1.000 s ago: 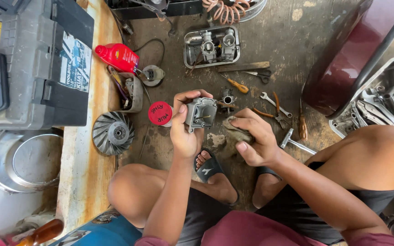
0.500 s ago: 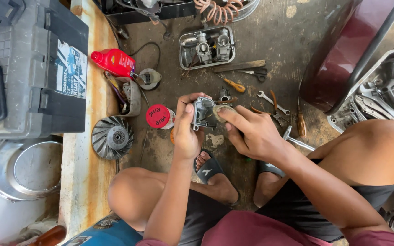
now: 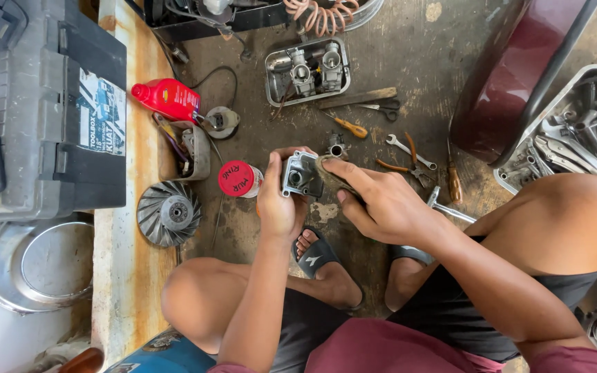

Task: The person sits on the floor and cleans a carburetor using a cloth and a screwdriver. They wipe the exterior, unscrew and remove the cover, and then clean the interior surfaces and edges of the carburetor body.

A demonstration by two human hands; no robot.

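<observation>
I squat over a dirty concrete floor. My left hand (image 3: 279,200) grips a small grey metal engine part (image 3: 301,175) and holds it up at the centre of the view. My right hand (image 3: 380,200) presses a worn brownish piece of abrasive pad (image 3: 332,174) against the right side of that part, fingers stretched over it. Just left of my left hand stands a container with a red lid (image 3: 240,179).
A metal tray with carburettor parts (image 3: 307,70) lies beyond. Screwdriver (image 3: 348,127), scissors (image 3: 380,106), wrenches and pliers (image 3: 409,155) scatter on the floor. Red oil bottle (image 3: 167,98), finned fan wheel (image 3: 168,213), grey toolbox (image 3: 50,110) left; tool tray (image 3: 575,138) and maroon panel (image 3: 513,76) right.
My right hand has come left from the floor with the pad and now rests on the metal part. The part has turned slightly in my left hand.
</observation>
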